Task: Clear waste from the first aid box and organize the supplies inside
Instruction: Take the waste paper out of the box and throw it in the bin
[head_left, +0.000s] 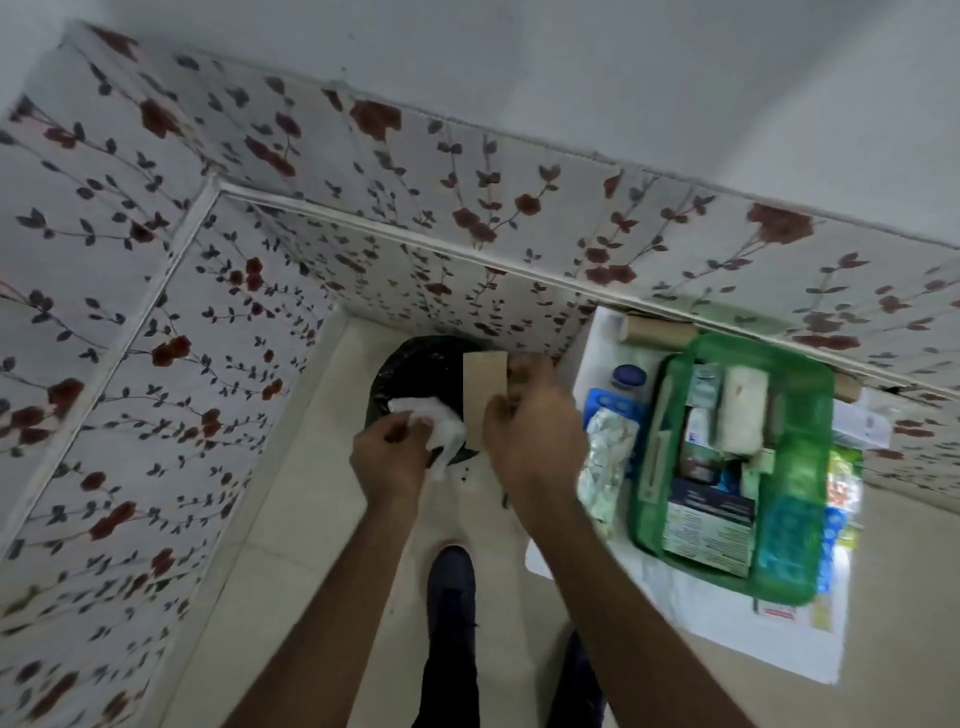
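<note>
A black-lined waste bin (415, 364) stands on the floor in the corner, straight below my hands. My left hand (389, 457) grips crumpled white tissue (436, 418) over the bin's rim. My right hand (530, 426) pinches a flat brown cardboard piece (484, 395) held upright above the bin. To the right, the green first aid box (800, 467) sits on a white table (727, 623), packed with a white bandage roll (743, 410), small cartons and a dark printed box (709, 525).
Beside the green box lie a silver blister pack (608, 457), a blue-capped jar (628, 376) and a cardboard tube (660, 330) against the floral wall. Colourful packets (841, 493) stick out at the box's right. My dark shoes (451, 582) stand on the beige floor.
</note>
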